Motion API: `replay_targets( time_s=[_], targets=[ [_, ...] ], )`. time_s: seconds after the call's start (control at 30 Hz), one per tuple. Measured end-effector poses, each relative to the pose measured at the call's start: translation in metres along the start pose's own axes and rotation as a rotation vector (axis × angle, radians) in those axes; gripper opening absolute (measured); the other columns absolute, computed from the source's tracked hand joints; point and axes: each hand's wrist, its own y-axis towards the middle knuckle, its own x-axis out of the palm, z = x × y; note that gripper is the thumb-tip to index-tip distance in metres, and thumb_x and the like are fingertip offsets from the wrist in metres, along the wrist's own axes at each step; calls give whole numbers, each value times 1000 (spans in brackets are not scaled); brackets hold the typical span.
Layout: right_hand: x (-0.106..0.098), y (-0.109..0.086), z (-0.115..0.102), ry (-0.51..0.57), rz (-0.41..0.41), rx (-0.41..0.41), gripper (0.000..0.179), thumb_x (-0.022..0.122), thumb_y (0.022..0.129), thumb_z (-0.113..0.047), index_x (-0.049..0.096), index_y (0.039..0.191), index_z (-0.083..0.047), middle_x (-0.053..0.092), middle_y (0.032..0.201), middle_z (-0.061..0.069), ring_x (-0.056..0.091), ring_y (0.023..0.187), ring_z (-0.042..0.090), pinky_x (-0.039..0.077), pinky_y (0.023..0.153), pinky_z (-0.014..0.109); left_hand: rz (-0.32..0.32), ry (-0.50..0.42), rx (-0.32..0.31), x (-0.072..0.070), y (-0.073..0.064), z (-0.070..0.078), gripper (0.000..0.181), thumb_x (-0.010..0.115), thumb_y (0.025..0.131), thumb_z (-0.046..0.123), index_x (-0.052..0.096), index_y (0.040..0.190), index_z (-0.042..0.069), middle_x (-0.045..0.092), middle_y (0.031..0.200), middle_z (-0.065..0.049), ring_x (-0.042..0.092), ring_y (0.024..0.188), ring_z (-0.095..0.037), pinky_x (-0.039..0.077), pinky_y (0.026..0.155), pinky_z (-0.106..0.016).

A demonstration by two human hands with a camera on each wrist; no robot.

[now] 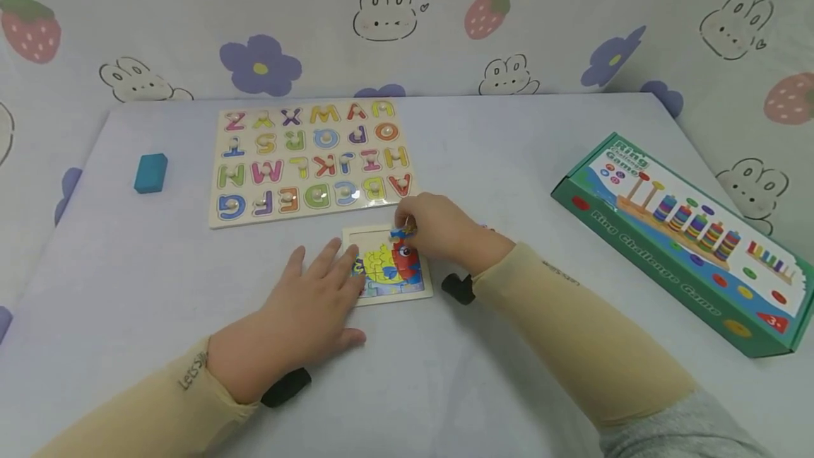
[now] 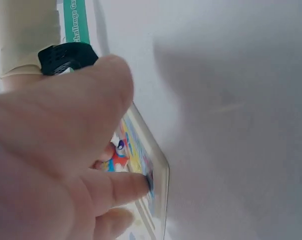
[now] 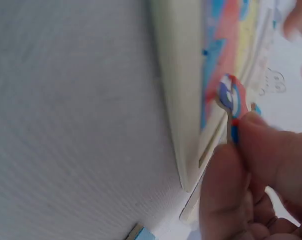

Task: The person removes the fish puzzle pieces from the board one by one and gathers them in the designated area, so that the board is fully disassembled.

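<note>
A small wooden jigsaw in a pale frame [image 1: 397, 298] lies on the table, with a red, yellow and blue picture partly put together. My left hand [image 1: 311, 306] spreads its fingers straight, and the fingertips rest on the jigsaw's left side, covering part of it. Over the frame's top right corner is my right hand [image 1: 441, 228]. Between its thumb and forefinger it pinches a jigsaw piece [image 3: 231, 97], red, blue and white with a purple patch. Seen from the right wrist, that piece stands on edge close over the frame.
Behind the jigsaw lies a wooden alphabet board [image 1: 249, 147] with knobbed letters. A teal block [image 1: 150, 174] stands at the left. On the right is a green Ring Challenge Game box [image 1: 693, 239], set at an angle. A patterned cloth [image 1: 432, 69] hangs behind the table.
</note>
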Motion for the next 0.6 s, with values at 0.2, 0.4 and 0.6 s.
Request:
replay_targets(
  time_s=[0.2,0.4,0.6],
  targets=[
    [-17,-12,22,237,47,42,18,67,89,-13,69,107,-12,61,95,5,55,88,20,48,73,27,-45,-33,-8,-3,4,5,81,63,84,60,45,144,7,39,153,-14,27,145,-37,20,111,-67],
    [-43,-34,78,393,92,204,24,64,92,-12,66,116,-8,58,98,8,58,89,21,52,77,29,-53,-44,-11,-2,4,7,83,63,85,58,42,145,5,37,154,-15,27,145,-38,19,111,-67],
    [-51,-48,123,448,48,348,26,64,93,-11,64,118,-5,59,100,10,63,79,16,55,77,26,-63,-46,-28,4,3,7,84,62,85,59,40,146,5,35,155,-15,26,145,-39,17,112,-67]
  ],
)
